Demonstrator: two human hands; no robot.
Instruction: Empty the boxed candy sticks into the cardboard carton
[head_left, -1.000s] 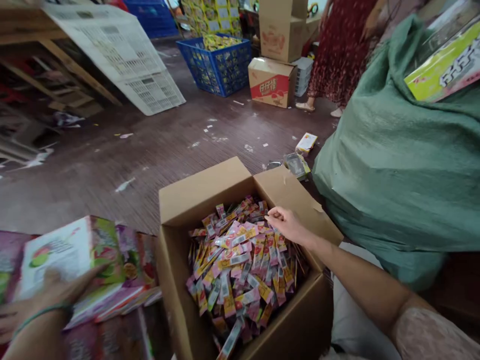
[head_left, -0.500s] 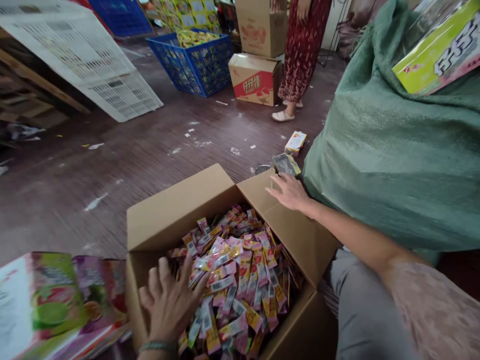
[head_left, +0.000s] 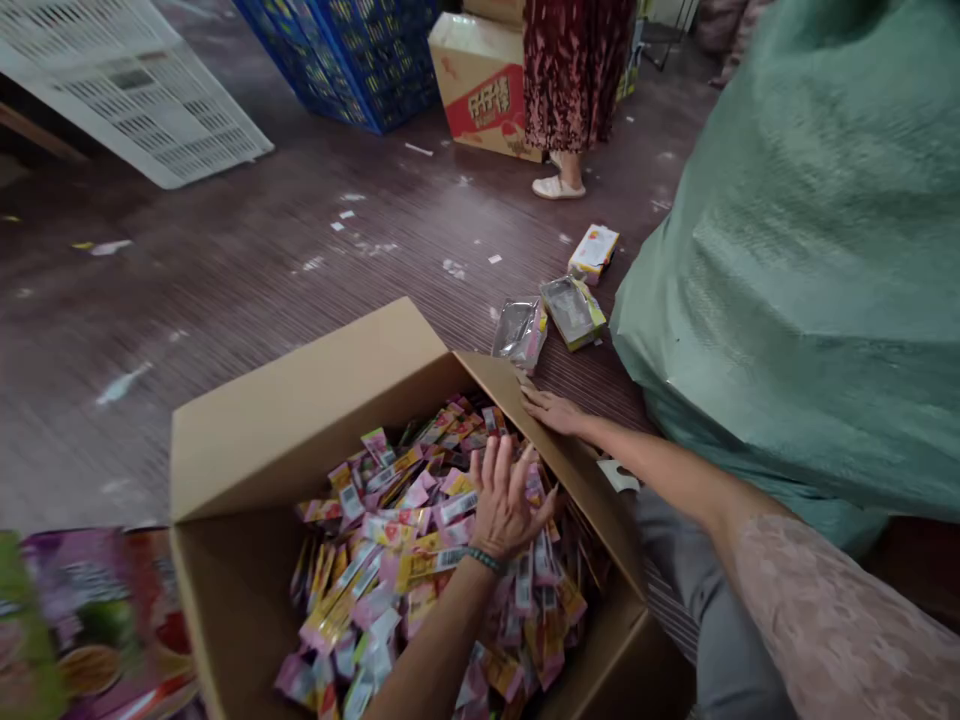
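An open cardboard box (head_left: 307, 400) full of small pink and yellow wrapped packets (head_left: 420, 550) stands in front of me. My left hand (head_left: 504, 500), with a bracelet at the wrist, lies palm down over the packets with its fingers spread; it grips none that I can see. At the box's right side my right hand (head_left: 551, 408) rests against the outer face of the raised flap (head_left: 577, 500), fingers stretched out and partly hidden behind the flap's edge.
A bulky green sack (head_left: 795, 280) fills the right. Emptied display packs (head_left: 574, 310) lie on the floor beyond the box. A person in a patterned skirt (head_left: 574, 80) stands by a printed carton (head_left: 487, 95), near a blue basket (head_left: 352, 60). Colourful bags (head_left: 90, 610) sit at left.
My left hand has moved right, from the box's left side to over the packets' middle. The right flap has been raised, with my right hand now behind it. The view has tipped down.
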